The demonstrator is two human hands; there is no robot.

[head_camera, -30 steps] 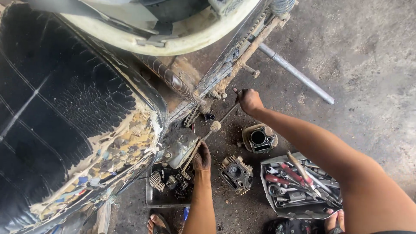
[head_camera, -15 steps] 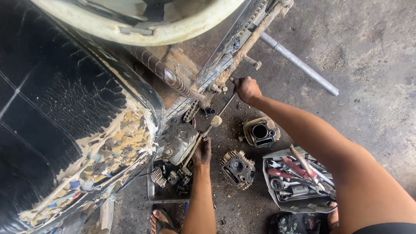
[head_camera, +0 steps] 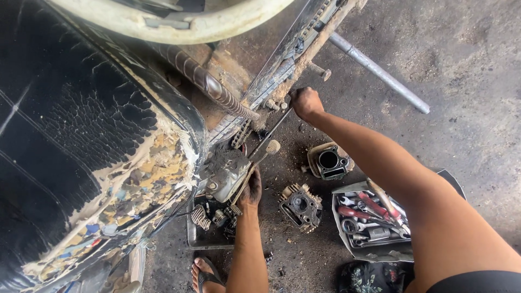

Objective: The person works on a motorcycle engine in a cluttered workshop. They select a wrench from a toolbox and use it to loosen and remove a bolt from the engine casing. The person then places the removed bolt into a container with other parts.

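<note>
Two greasy hands are on the motorcycle engine (head_camera: 225, 171) under the torn black seat (head_camera: 81, 135): the left hand (head_camera: 251, 190) presses against its casing, fingers hidden, so I can't tell its grip. Right hand (head_camera: 305, 102) is clenched round a long rod (head_camera: 268, 133) running down to the engine, with a cylinder block (head_camera: 328, 160), cylinder head (head_camera: 301, 205) and tray of wrenches (head_camera: 372, 220) lying on the concrete floor (head_camera: 461, 81) beside that arm.

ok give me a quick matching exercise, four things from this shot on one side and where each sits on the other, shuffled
1 right hand
2 left hand
3 cylinder block
4 tool tray

a on the floor between the arms
b at lower right, full of wrenches
c gripping a long rod end by the frame
d against the grimy engine

Pairs: 1-c, 2-d, 3-a, 4-b
</note>
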